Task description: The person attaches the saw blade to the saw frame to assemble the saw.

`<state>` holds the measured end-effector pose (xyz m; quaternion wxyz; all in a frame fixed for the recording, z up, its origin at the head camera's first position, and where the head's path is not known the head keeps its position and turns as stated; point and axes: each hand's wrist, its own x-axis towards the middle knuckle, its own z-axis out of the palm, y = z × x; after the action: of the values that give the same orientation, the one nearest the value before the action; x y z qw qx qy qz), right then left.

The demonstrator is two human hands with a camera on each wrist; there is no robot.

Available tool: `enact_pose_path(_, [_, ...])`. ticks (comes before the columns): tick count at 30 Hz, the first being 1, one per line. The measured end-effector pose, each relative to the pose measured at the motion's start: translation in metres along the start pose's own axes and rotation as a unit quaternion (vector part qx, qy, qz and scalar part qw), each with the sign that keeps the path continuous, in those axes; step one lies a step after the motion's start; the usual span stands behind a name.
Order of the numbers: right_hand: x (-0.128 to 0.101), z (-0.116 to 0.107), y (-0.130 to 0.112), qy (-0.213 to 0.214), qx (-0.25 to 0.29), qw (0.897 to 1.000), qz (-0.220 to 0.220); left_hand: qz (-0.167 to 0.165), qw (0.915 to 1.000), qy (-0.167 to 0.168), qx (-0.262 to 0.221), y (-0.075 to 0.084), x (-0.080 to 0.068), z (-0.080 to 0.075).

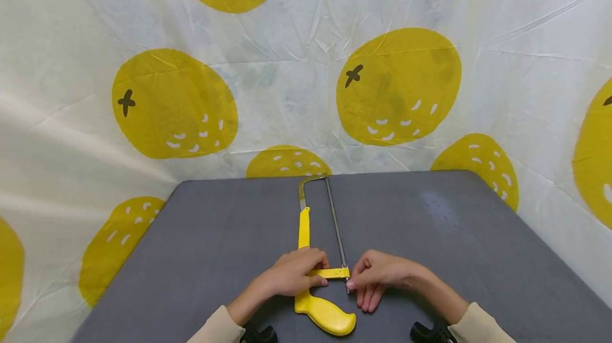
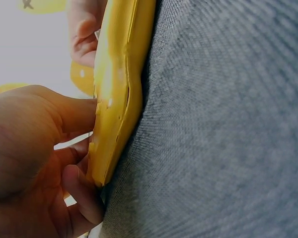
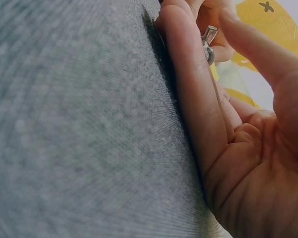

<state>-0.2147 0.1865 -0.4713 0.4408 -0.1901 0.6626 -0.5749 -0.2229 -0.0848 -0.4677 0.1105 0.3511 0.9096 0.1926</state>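
Observation:
A hacksaw with a yellow handle lies on the grey table, its metal front end pointing away from me. My left hand grips the yellow frame just above the handle, thumb on the near side of the crossbar and fingers on the far side. The thin blade runs along the right side, from the far end to the crossbar. At the blade's near end, my right hand pinches the small metal tensioning nut with thumb and forefinger. Its other fingers hang loosely curled beside the nut, low over the cloth.
A grey cloth-covered table spreads around the hacksaw. Behind and beside it hangs a white sheet printed with yellow fruit. A pale patch marks the cloth at the back right.

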Motion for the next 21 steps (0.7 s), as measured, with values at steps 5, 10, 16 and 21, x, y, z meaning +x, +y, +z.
enact_pose_path(5, [0.0011, -0.0008, 0.0004, -0.006, 0.003, 1.000, 0.001, 0.003, 1.0000, 0.001, -0.002, 0.0015, -0.0006, -0.0016])
enact_pose_path(10, [0.0017, -0.0014, 0.0017, -0.008, 0.005, 1.000, -0.002, 0.004, 1.0000, 0.001, 0.000, -0.0001, -0.0001, -0.0003])
enact_pose_path(16, [0.0019, -0.0043, 0.0028, -0.018, 0.012, 1.000, -0.007, 0.002, 1.0000, -0.002, -0.001, -0.0008, 0.0008, -0.0010])
enact_pose_path(21, [0.0011, -0.0081, 0.0034, -0.037, 0.026, 0.999, -0.014, 0.002, 1.0000, -0.004, -0.002, -0.0010, 0.0013, -0.0022])
